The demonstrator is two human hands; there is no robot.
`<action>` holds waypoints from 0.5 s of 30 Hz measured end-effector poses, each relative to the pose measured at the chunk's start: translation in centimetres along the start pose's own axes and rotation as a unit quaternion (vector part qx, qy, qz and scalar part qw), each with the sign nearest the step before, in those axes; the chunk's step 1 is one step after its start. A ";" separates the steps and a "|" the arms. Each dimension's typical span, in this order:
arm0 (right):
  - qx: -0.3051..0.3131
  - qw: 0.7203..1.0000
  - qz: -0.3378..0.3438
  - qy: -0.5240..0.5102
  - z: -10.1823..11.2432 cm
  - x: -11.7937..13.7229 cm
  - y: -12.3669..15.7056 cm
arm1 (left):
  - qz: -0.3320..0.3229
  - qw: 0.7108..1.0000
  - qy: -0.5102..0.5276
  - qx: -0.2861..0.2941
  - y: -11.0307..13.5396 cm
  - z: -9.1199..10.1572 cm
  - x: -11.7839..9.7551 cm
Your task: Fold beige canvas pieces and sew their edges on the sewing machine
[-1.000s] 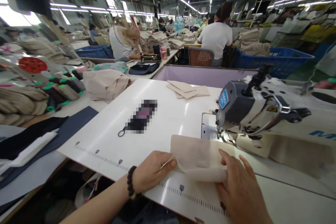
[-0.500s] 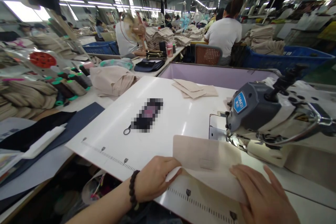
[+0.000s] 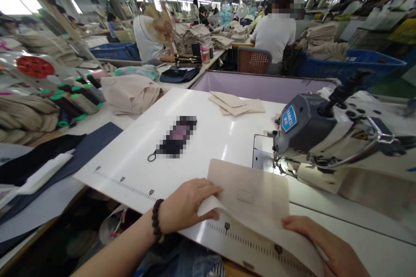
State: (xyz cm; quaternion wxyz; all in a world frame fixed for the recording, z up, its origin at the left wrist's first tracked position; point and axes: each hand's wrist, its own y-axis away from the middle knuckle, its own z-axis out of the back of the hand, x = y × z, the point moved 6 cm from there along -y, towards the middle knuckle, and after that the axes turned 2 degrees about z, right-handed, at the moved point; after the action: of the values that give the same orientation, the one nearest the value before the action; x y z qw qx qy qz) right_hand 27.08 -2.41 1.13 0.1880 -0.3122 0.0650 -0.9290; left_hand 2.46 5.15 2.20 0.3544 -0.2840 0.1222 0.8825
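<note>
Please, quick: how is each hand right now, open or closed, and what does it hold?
Left hand: closed, pinching the edge of a beige fabric panel.
Right hand: closed, holding the other end of the same panel.

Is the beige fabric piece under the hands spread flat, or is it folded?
Folded: the beige fabric piece is doubled along its near edge, a curved layer running from the left hand to the right hand.

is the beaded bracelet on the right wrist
No, the dark beaded bracelet sits on the left wrist, behind the left hand holding the beige fabric panel.
</note>
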 end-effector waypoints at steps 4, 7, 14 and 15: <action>-0.003 0.993 -0.114 -0.014 0.1 -0.9 -0.9 | 0.063 0.996 0.053 -0.027 -1.3 -0.2 0.3; -0.059 0.979 -0.194 -0.003 0.3 -1.3 -1.0 | 0.064 0.994 0.068 -0.058 -2.2 -0.4 0.0; -0.147 0.977 -0.141 0.057 0.5 -1.6 0.1 | 0.115 0.992 0.021 -0.049 -3.0 -0.9 0.6; -0.137 0.983 -0.096 0.079 0.4 -1.6 0.2 | 0.127 0.990 0.027 -0.051 -3.0 -1.0 0.7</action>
State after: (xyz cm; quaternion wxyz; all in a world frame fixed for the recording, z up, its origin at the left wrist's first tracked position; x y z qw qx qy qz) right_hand 28.55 -1.93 0.50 0.0477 -0.2658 0.1757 -0.9467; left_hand 4.48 7.28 0.95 0.2213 -0.3076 0.1219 0.9174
